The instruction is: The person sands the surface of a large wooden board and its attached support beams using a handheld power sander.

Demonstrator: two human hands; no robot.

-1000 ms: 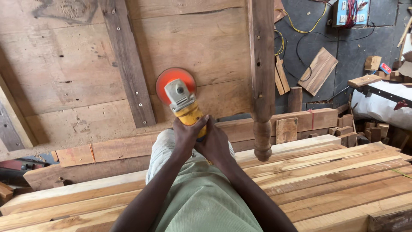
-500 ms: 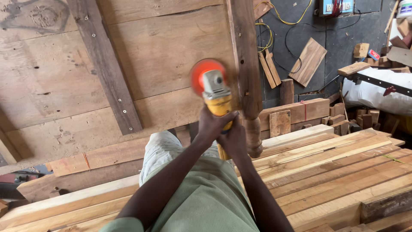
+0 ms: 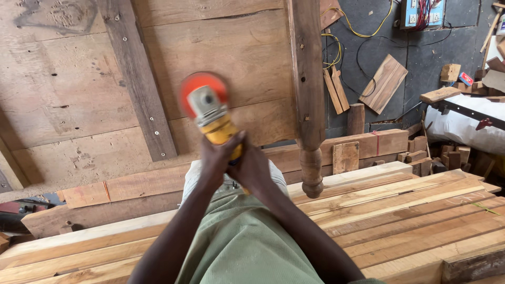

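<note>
A wide wooden panel fills the upper view, its turned leg hanging down at the right. Below lies a stack of pale planks. A yellow angle grinder presses its orange disc against the panel. The left hand and right hand are both wrapped tight round the grinder's body, fingers closed.
</note>
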